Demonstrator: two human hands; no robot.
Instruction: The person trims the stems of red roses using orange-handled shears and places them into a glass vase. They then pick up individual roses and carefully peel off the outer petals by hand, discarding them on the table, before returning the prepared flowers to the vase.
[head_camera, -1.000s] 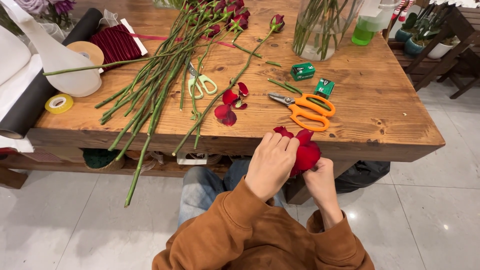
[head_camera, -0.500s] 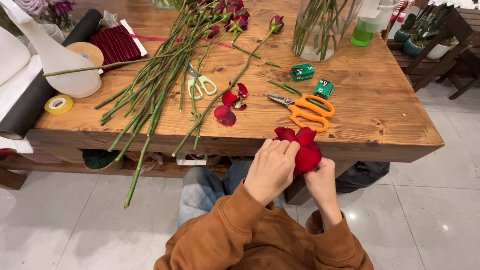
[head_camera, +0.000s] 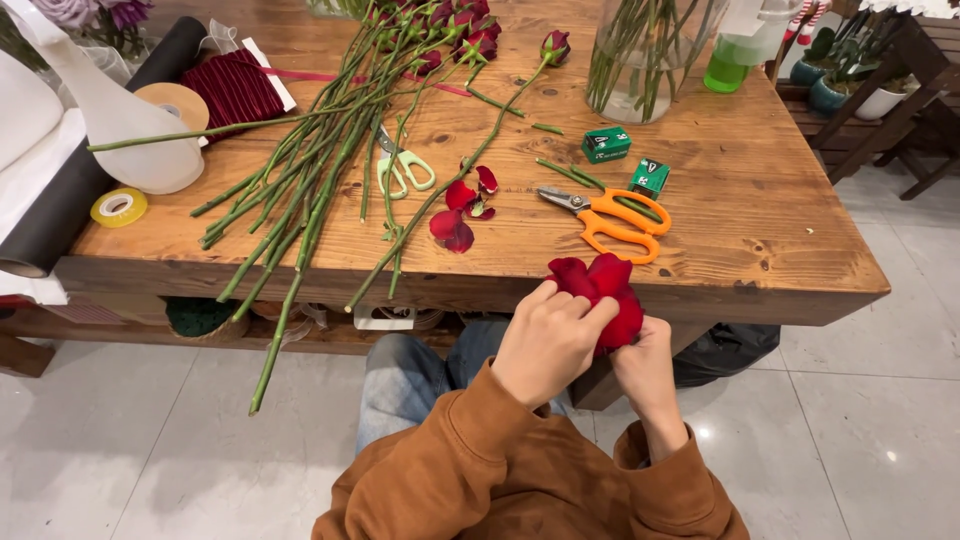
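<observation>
While the glass vase (head_camera: 640, 60) holds green stems, I see my left hand (head_camera: 545, 340) and right hand (head_camera: 645, 365) pinching a soft red rose (head_camera: 605, 290) (velvety petals) — just off the wooden table (head_camera: 740, 200).

surface (head_camera: 760, 215): knotty wood planks, matt, grain showing
rose head (head_camera: 605, 295): velvety red petals, soft and matt
scissors (head_camera: 610, 220): glossy orange plastic handles, bare metal blades
vase (head_camera: 645, 55): clear, shiny glass
floor (head_camera: 870, 430): smooth pale tiles, gleaming
sleeves (head_camera: 520, 470): brown cloth, matt
</observation>
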